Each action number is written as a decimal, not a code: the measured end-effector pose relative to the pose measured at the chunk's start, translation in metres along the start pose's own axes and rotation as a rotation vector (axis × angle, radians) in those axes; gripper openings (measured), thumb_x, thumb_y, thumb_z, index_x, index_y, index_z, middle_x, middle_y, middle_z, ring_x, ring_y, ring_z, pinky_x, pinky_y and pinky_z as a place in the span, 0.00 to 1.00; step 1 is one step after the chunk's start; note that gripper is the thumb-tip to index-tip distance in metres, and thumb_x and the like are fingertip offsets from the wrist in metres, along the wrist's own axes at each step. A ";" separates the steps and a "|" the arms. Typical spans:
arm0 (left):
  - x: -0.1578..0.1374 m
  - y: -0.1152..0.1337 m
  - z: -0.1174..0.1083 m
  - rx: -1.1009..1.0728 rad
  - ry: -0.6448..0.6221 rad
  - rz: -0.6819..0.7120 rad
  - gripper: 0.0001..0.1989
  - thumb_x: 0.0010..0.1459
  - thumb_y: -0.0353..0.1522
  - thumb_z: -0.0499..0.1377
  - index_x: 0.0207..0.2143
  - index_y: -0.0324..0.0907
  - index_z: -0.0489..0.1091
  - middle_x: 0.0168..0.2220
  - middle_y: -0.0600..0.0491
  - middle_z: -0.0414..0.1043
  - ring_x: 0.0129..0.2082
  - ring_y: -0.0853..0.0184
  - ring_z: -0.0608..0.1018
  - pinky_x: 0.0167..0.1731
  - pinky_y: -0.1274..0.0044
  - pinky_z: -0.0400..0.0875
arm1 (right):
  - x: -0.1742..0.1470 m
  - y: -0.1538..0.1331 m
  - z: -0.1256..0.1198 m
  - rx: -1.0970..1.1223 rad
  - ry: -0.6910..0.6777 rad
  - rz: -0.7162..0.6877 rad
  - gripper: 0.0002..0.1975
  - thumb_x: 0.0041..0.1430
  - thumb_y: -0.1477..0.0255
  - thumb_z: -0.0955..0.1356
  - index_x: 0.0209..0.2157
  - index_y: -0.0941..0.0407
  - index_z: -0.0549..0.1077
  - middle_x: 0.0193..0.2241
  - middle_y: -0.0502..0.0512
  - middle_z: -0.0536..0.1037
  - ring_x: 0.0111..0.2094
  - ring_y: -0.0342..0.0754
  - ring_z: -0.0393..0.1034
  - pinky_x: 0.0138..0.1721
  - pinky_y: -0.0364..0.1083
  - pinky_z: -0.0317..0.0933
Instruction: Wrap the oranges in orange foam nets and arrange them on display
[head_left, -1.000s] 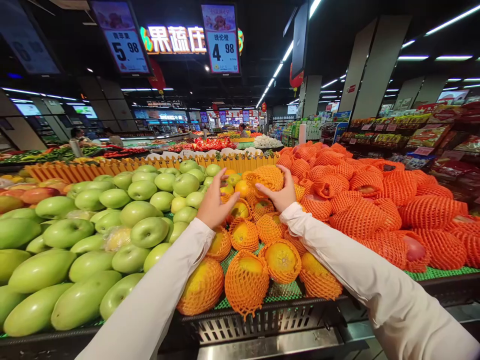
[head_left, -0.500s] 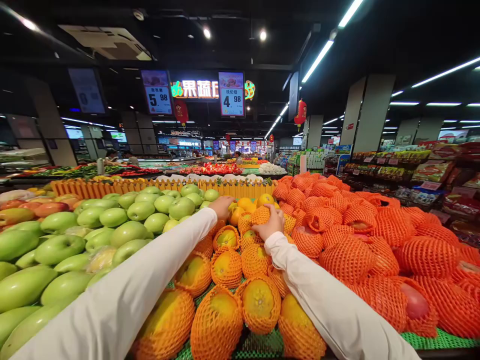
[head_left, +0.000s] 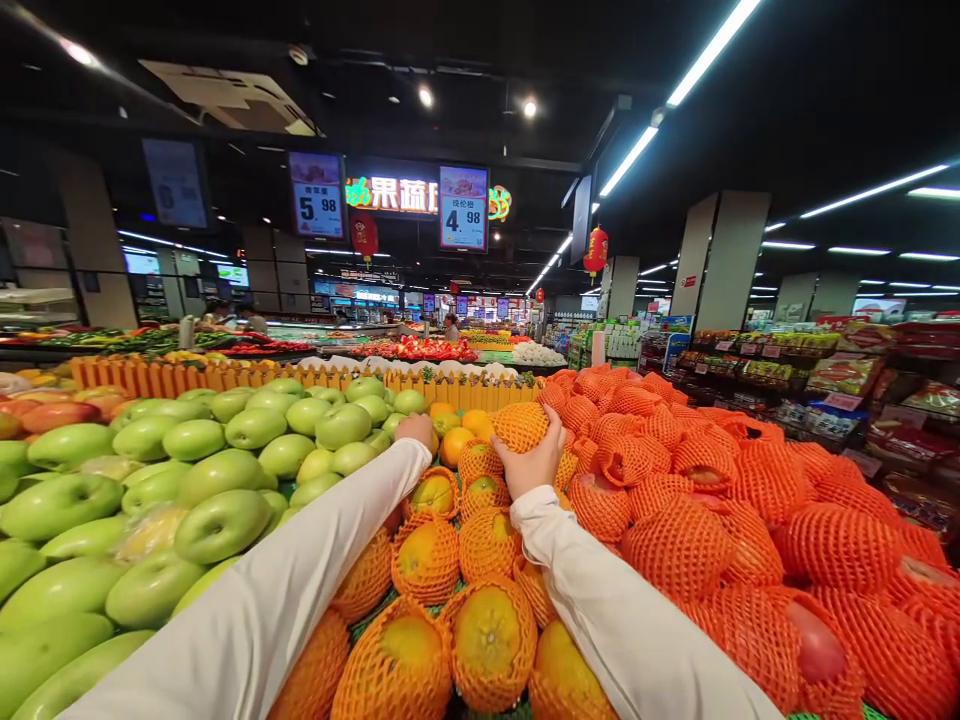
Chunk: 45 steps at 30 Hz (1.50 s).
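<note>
My right hand (head_left: pixel 534 458) is closed around an orange in a yellow-orange foam net (head_left: pixel 519 426), held just above the pile, thumb on its left side and fingers on its right. My left hand (head_left: pixel 417 430) is at the back of the display, between the green apples (head_left: pixel 349 426) and some bare oranges (head_left: pixel 456 445). Its back faces me and its fingers are hidden, so any grip there cannot be made out. Below and between my white sleeves lie several netted oranges (head_left: pixel 491 640) on green matting.
Fruit in red-orange foam nets (head_left: pixel 679 540) is heaped on the right. A low orange picket fence (head_left: pixel 187 378) edges the back of the display. Price screens (head_left: pixel 463 208) hang overhead, and packaged goods on shelves (head_left: pixel 847 380) stand at far right.
My right hand has raised the netted orange slightly, and more of it shows. My left hand has drawn left, its fingers dropping out of sight. The view has shifted a little.
</note>
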<state>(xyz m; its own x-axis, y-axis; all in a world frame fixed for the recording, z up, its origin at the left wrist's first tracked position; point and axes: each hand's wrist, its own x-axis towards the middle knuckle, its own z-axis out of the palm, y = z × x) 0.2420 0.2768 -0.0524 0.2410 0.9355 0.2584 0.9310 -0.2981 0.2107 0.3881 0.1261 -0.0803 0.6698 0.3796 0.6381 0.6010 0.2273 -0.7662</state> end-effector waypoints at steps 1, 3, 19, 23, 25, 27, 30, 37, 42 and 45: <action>-0.001 -0.002 -0.007 -0.005 0.016 -0.010 0.32 0.45 0.28 0.71 0.53 0.32 0.65 0.55 0.30 0.66 0.58 0.40 0.71 0.53 0.59 0.70 | 0.001 0.003 0.001 -0.001 -0.009 0.005 0.48 0.43 0.59 0.75 0.64 0.61 0.61 0.58 0.61 0.57 0.60 0.40 0.54 0.70 0.40 0.52; -0.002 -0.006 -0.023 -0.013 0.068 -0.035 0.35 0.47 0.31 0.71 0.56 0.32 0.62 0.58 0.30 0.63 0.58 0.40 0.71 0.51 0.60 0.70 | 0.004 0.007 0.003 -0.004 -0.013 0.003 0.48 0.42 0.58 0.75 0.63 0.62 0.61 0.58 0.62 0.57 0.61 0.40 0.54 0.70 0.40 0.52; -0.159 -0.004 -0.051 -0.399 -0.273 0.632 0.36 0.45 0.48 0.67 0.50 0.44 0.57 0.48 0.45 0.69 0.47 0.52 0.74 0.50 0.64 0.69 | -0.002 -0.016 -0.004 0.036 0.028 0.024 0.42 0.45 0.63 0.74 0.60 0.63 0.61 0.57 0.64 0.57 0.63 0.40 0.52 0.74 0.44 0.48; -0.155 -0.025 -0.061 -0.387 -0.408 0.635 0.43 0.41 0.53 0.71 0.51 0.44 0.55 0.51 0.45 0.68 0.49 0.51 0.74 0.50 0.65 0.69 | -0.004 -0.022 -0.005 0.048 0.024 0.045 0.42 0.44 0.65 0.75 0.60 0.63 0.62 0.56 0.63 0.58 0.62 0.40 0.53 0.74 0.44 0.49; -0.150 -0.036 -0.066 -0.413 -0.497 0.677 0.44 0.39 0.52 0.73 0.50 0.45 0.55 0.51 0.46 0.67 0.51 0.52 0.73 0.52 0.66 0.68 | -0.004 -0.018 -0.004 0.037 0.031 0.033 0.42 0.45 0.65 0.75 0.60 0.63 0.61 0.56 0.63 0.58 0.62 0.40 0.53 0.73 0.43 0.49; -0.148 -0.043 -0.067 -0.484 -0.556 0.758 0.44 0.37 0.50 0.74 0.49 0.45 0.54 0.52 0.47 0.64 0.53 0.53 0.71 0.53 0.67 0.68 | -0.002 -0.011 -0.002 0.019 0.030 0.001 0.43 0.45 0.62 0.74 0.61 0.63 0.61 0.55 0.63 0.58 0.62 0.40 0.53 0.73 0.43 0.50; -0.154 -0.045 -0.067 -0.575 -0.722 0.897 0.46 0.36 0.48 0.75 0.51 0.45 0.54 0.54 0.48 0.62 0.55 0.55 0.70 0.55 0.69 0.68 | 0.000 -0.001 0.001 -0.003 0.005 -0.040 0.45 0.45 0.59 0.74 0.61 0.63 0.60 0.56 0.63 0.58 0.61 0.41 0.53 0.72 0.43 0.52; -0.142 -0.031 -0.083 -0.526 -0.785 1.054 0.31 0.54 0.44 0.68 0.58 0.47 0.65 0.58 0.47 0.68 0.60 0.55 0.70 0.62 0.66 0.63 | -0.005 -0.011 0.000 0.017 0.013 0.009 0.47 0.45 0.64 0.75 0.65 0.60 0.59 0.58 0.63 0.57 0.61 0.41 0.53 0.73 0.44 0.49; -0.037 -0.023 -0.059 -0.398 -0.251 0.602 0.21 0.62 0.43 0.53 0.52 0.41 0.69 0.55 0.45 0.72 0.55 0.60 0.75 0.58 0.71 0.69 | -0.004 -0.010 0.000 0.011 0.020 0.002 0.46 0.46 0.63 0.74 0.65 0.60 0.59 0.58 0.62 0.56 0.62 0.40 0.53 0.73 0.44 0.49; 0.019 -0.021 -0.028 -0.175 -0.120 0.424 0.26 0.50 0.33 0.59 0.52 0.34 0.69 0.56 0.36 0.70 0.57 0.50 0.73 0.59 0.63 0.66 | -0.002 -0.002 0.002 -0.003 0.000 -0.053 0.44 0.47 0.59 0.73 0.64 0.61 0.60 0.58 0.62 0.57 0.62 0.40 0.52 0.73 0.43 0.50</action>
<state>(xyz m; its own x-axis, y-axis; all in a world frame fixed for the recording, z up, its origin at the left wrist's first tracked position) 0.2198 0.2953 -0.0260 0.6291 0.7368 0.2475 0.6863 -0.6761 0.2682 0.3852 0.1265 -0.0800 0.6371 0.3671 0.6777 0.6369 0.2445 -0.7312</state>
